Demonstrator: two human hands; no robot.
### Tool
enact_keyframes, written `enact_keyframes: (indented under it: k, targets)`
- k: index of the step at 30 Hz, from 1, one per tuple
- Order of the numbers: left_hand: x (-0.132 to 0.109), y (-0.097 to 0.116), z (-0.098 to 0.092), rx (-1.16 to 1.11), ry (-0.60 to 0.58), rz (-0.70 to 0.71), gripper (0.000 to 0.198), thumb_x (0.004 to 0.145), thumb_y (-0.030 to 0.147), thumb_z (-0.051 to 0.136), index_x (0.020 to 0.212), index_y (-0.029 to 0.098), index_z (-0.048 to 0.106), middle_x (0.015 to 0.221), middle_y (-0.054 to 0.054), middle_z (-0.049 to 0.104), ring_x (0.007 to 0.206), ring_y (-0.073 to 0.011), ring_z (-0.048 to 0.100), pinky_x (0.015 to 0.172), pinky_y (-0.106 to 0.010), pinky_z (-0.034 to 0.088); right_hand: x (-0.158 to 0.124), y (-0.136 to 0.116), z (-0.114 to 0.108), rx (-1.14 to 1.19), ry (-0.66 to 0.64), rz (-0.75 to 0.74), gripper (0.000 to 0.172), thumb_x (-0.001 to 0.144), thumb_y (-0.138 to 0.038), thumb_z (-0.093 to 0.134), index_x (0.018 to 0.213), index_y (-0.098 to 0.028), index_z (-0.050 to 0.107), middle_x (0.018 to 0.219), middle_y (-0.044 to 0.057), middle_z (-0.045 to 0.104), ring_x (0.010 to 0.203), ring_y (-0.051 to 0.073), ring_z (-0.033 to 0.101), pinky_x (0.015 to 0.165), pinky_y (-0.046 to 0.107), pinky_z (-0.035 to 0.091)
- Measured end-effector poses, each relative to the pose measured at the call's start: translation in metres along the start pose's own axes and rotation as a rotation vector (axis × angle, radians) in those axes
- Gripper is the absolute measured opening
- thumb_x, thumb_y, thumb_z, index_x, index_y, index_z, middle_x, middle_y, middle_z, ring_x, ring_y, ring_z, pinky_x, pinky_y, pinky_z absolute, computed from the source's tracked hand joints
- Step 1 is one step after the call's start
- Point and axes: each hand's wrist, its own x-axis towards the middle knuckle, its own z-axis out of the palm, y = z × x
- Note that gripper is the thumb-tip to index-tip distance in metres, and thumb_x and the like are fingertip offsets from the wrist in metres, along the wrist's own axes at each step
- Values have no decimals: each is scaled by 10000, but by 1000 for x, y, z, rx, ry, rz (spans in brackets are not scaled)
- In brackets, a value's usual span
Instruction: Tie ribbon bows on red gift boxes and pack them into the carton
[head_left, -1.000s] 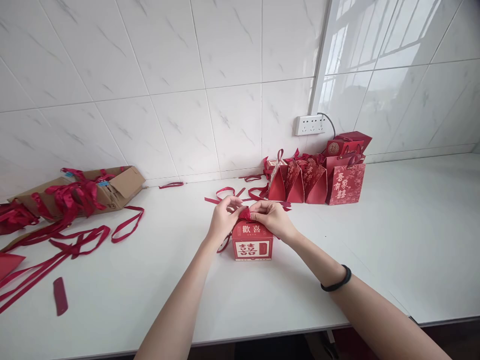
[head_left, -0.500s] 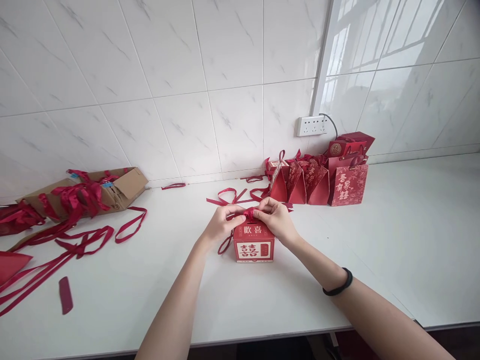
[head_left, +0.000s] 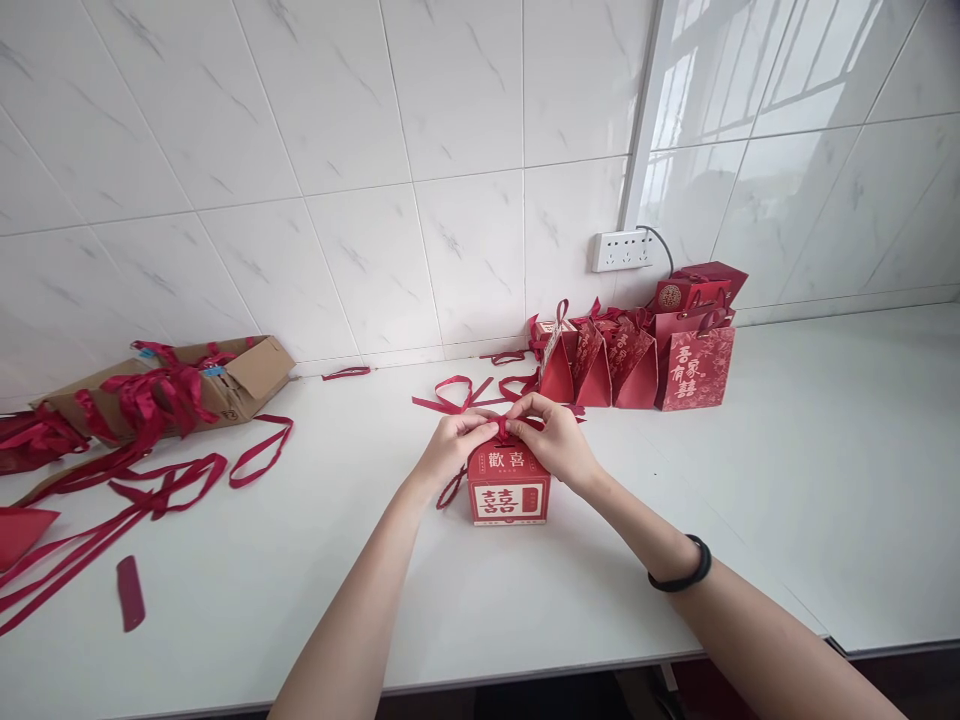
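Observation:
A small red gift box (head_left: 509, 492) with cream panels and Chinese characters stands upright on the white table in front of me. At its top is a red ribbon (head_left: 503, 428), bunched at the middle. My left hand (head_left: 456, 440) pinches the ribbon from the left, thumb and fingers together. From the right, my right hand (head_left: 551, 437) pinches it too, its fingers bent over the box's top corner. A dark red cord loop (head_left: 451, 488) hangs at the box's left side. The fingers partly hide the ribbon's knot.
Several red gift bags (head_left: 697, 365) stand by the tiled wall at the right, below a power strip (head_left: 622, 251). Loose ribbons (head_left: 453, 396) lie behind the box. At left are a cardboard box (head_left: 259, 375) draped with ribbons and a dark red strip (head_left: 130, 593).
Both hands have stayed at the box top. The ribbon between the fingertips looks narrower and tighter, and the fingers have shifted slightly.

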Motion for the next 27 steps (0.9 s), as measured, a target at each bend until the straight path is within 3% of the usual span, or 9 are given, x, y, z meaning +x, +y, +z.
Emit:
enact_keyframes:
  k: [7,13,17,22,27]
  targets:
    - [0,-3,0,-213,-47,-72,226,683,350,701,709,126,719,1312,-97,483,1016,-264,563,747,-304,467,0,0,-1,-154,-8,-54,60,758,-214,526,708,-210,560,747,0,632,785,179,578,758,329,437]
    - [-2,-3,-3,-251,-37,-70,222,706,296,686,572,122,652,1349,-77,467,1122,-295,511,750,-285,451,-2,-2,-5,-239,-40,-230,136,730,-110,482,680,-199,571,928,59,591,980,220,556,854,393,430]
    - [-2,-5,-6,-270,-27,-71,199,699,276,682,568,131,645,1307,-86,513,1152,-306,493,799,-314,451,-3,-3,-10,-352,-107,-284,70,737,-165,574,747,-204,632,989,76,567,1034,257,534,864,449,420]
    - [-1,-5,-8,-189,-33,-50,199,720,292,642,576,154,655,1236,-84,579,1218,-312,444,969,-370,378,-2,1,-13,-442,-123,-361,49,787,-235,637,753,-214,665,967,63,591,972,239,564,872,465,405]
    - [0,-1,-10,-46,-34,-4,232,723,303,620,538,162,624,1339,-46,503,1294,-310,355,1063,-406,275,-1,2,-15,-497,-109,-491,116,829,-153,593,747,-200,660,878,45,576,894,193,566,878,429,397]
